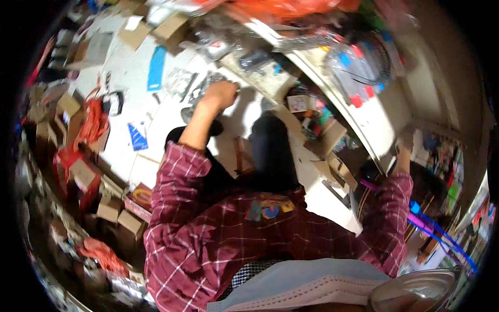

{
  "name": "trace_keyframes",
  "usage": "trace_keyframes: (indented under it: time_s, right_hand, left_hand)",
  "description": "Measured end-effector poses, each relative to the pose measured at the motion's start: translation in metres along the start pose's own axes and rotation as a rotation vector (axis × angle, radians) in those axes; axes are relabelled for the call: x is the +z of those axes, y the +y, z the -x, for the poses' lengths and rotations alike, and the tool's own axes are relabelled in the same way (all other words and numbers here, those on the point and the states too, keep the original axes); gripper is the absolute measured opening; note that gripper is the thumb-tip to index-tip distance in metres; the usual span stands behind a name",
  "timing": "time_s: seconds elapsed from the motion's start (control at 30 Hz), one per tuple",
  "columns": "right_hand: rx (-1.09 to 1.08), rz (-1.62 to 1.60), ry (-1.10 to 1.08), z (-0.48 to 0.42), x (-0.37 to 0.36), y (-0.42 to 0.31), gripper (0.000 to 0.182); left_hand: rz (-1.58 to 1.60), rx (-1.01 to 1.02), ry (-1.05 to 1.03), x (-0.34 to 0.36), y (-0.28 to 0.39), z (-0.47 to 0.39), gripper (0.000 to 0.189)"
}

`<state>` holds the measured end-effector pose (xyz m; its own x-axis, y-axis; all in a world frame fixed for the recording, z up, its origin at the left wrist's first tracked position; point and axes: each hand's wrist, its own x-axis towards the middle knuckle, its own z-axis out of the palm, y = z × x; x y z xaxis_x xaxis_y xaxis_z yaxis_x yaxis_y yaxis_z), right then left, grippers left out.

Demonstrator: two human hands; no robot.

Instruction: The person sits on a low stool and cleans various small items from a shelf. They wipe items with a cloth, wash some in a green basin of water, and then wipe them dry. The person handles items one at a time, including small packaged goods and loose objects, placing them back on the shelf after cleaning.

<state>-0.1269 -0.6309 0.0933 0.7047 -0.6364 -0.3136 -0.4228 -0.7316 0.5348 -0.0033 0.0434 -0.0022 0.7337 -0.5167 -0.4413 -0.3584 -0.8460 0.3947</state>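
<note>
My left hand (222,95), its fingers curled, is over the white floor (144,117) in front of my knees. Right behind it lies a clear plastic bag with dark items (212,78). Another clear plastic bag (179,82) lies to its left. The underside of the fingers is hidden, so whether they hold anything does not show. Far to the right, my right hand (405,141) is blurred beside the end of a white board or shelf (380,128). Its fingertips are not clearly visible.
A blue strip (156,69) and a blue-and-white packet (137,135) lie on the floor at left. Cardboard boxes (84,174) and orange-red plastic bags (93,121) crowd the left side. An open carton (331,134) stands right of my knees. Blue and purple rods (423,224) lie below my right arm.
</note>
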Motion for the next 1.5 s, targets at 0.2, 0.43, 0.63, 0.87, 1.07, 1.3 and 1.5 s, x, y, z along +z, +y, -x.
trace_keyframes:
  time_s: [0.2,0.43,0.63,0.87,1.07,1.3,1.5]
  right_hand:
    - [-0.047,0.168,-0.263,0.092,0.001,-0.062,0.035]
    - [-0.180,-0.521,0.155,0.149,0.001,-0.064,0.051]
    - [-0.096,-1.060,1.031,0.331,-0.019,-0.097,0.035]
    - [0.268,-1.481,0.577,0.445,0.074,-0.047,0.043]
    - [-0.019,-1.475,0.641,0.418,0.067,-0.065,0.041]
    - [-0.327,-1.369,0.586,0.372,-0.004,-0.099,0.039]
    - [-0.251,-1.248,0.512,0.346,0.001,-0.103,0.040]
  left_hand:
    - [-0.012,-0.008,0.028,-0.006,-0.013,0.006,0.026]
    - [0.075,0.217,0.129,0.018,0.006,-0.034,0.032]
    - [0.943,0.484,0.163,0.043,0.029,-0.037,0.022]
    - [1.216,0.255,0.346,0.044,0.035,-0.022,0.023]
    - [1.245,0.227,0.523,0.017,0.019,0.058,0.024]
    - [1.098,0.088,0.788,-0.018,0.008,0.135,0.022]
    - [1.137,0.004,0.790,0.001,0.016,0.147,0.021]
